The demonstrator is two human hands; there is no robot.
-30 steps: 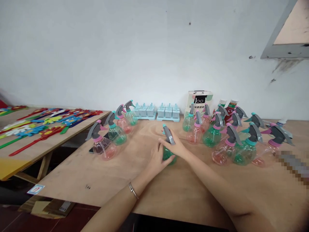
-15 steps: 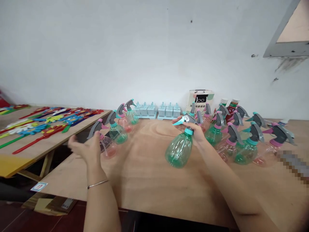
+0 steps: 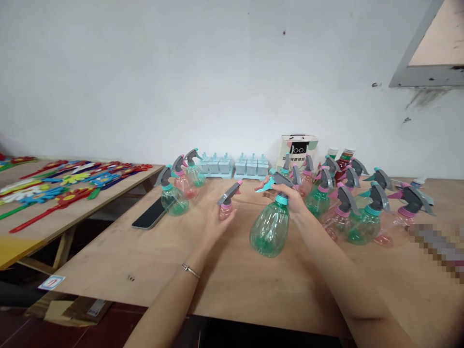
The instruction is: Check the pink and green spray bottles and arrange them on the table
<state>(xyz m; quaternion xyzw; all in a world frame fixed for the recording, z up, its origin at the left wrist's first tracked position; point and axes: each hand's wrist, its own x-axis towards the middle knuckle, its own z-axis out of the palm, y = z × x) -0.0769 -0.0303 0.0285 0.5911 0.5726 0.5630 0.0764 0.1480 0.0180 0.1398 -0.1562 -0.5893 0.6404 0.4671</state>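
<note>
My right hand [image 3: 292, 199] grips a green spray bottle [image 3: 270, 229] by its neck and grey trigger head, holding it tilted just above the wooden table [image 3: 232, 285]. My left hand [image 3: 216, 223] is closed round a pink spray bottle [image 3: 227, 203]; only its pink collar and grey trigger head show above my fingers. The two bottles are about a hand's width apart, near the table's middle.
Several green and pink spray bottles [image 3: 348, 208] crowd the right of the table; three more [image 3: 177, 188] stand at the back left beside a black phone [image 3: 150, 215]. Pale blue moulds [image 3: 234, 166] and a white box [image 3: 299, 150] line the wall. A side table [image 3: 54, 212] carries coloured flower sticks.
My right hand lifted the green bottle off the table. My left hand let go of it, swung left, took the pink bottle that stood over the phone and brought it to the middle.
</note>
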